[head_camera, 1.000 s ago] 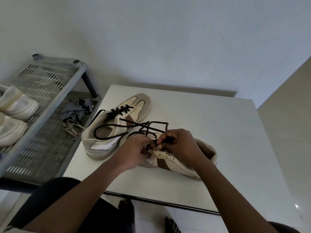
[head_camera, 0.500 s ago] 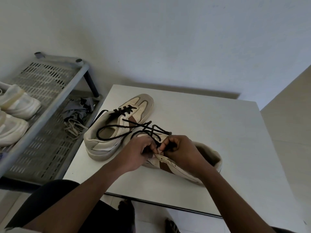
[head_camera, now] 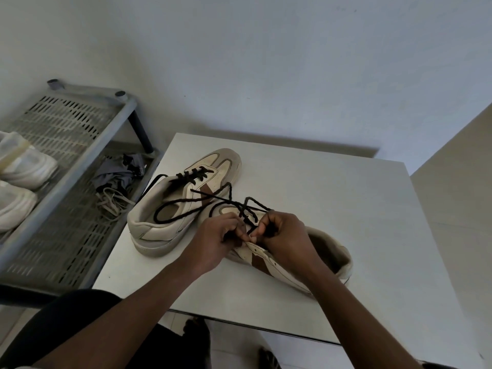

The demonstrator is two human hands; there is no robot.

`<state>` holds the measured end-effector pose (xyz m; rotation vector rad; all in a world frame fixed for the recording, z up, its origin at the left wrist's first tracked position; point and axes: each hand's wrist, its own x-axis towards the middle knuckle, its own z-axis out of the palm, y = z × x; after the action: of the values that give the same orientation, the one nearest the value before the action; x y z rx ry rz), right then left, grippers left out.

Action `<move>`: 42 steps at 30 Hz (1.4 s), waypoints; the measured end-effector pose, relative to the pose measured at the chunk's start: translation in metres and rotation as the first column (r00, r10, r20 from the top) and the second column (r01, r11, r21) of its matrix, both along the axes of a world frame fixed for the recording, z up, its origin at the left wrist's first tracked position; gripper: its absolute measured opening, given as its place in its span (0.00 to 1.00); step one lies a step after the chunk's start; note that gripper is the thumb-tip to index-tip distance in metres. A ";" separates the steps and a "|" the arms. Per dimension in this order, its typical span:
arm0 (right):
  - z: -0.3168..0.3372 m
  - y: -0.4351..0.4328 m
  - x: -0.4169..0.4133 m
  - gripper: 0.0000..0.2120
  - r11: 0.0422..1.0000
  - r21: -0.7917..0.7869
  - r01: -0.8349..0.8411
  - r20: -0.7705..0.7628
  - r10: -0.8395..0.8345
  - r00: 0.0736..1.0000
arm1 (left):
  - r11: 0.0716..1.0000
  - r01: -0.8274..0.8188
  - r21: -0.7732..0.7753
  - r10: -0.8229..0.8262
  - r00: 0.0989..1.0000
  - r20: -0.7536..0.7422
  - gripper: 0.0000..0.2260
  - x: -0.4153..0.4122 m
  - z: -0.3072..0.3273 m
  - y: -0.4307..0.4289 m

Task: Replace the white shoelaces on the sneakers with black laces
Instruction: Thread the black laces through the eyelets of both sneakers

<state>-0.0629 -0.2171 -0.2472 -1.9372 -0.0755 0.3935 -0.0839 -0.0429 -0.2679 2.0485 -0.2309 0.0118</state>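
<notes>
— What's the room like?
— A plain pale wall [head_camera: 266, 62] fills the top of the frame. A small white table [head_camera: 359, 209] stands against it at centre. A grey slatted shoe rack [head_camera: 66, 222] takes the left edge, with white shoes [head_camera: 24, 166] on its upper shelf, and a grey cloth [head_camera: 114, 177] and tangled pale laces [head_camera: 114, 203] lower down.
— And the sneakers?
— Both are on the table. The far sneaker [head_camera: 170, 230], centre-left, shows black lacing [head_camera: 195, 174] near its toe. The near sneaker [head_camera: 292, 267] lies just right of centre.
— The hands?
— The left hand [head_camera: 215, 241] and right hand [head_camera: 285, 235] meet over its eyelets, fingers curled, each pinching the black lace [head_camera: 250, 206].
</notes>
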 end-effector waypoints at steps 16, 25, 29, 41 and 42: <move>0.003 -0.012 0.006 0.09 0.956 -0.154 -0.249 0.082 0.264 0.961 | 0.950 0.093 0.297 -0.146 0.976 0.163 0.12 -0.001 0.000 0.006; -0.005 -0.010 0.004 0.15 0.982 -0.035 -0.184 0.128 0.187 0.974 | 0.965 -0.216 0.152 0.164 0.941 0.296 0.10 -0.028 -0.025 -0.007; -0.011 -0.004 0.007 0.20 0.963 -0.162 -0.216 0.229 0.250 0.941 | 0.955 -0.279 0.104 0.241 0.929 0.281 0.09 -0.031 -0.032 -0.012; -0.013 -0.002 0.005 0.16 0.934 -0.249 -0.256 0.279 0.322 0.905 | 0.962 -0.273 -0.033 0.270 0.917 0.292 0.09 -0.032 -0.040 -0.014; -0.013 -0.002 0.005 0.17 0.934 -0.249 -0.257 0.279 0.324 0.904 | 0.961 -0.275 -0.039 0.275 0.919 0.284 0.10 -0.032 -0.039 -0.014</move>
<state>-0.0578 -0.2190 -0.2606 -2.1895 -0.5614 0.2916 -0.1159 -0.0572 -0.3072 2.0615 -0.1189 0.4868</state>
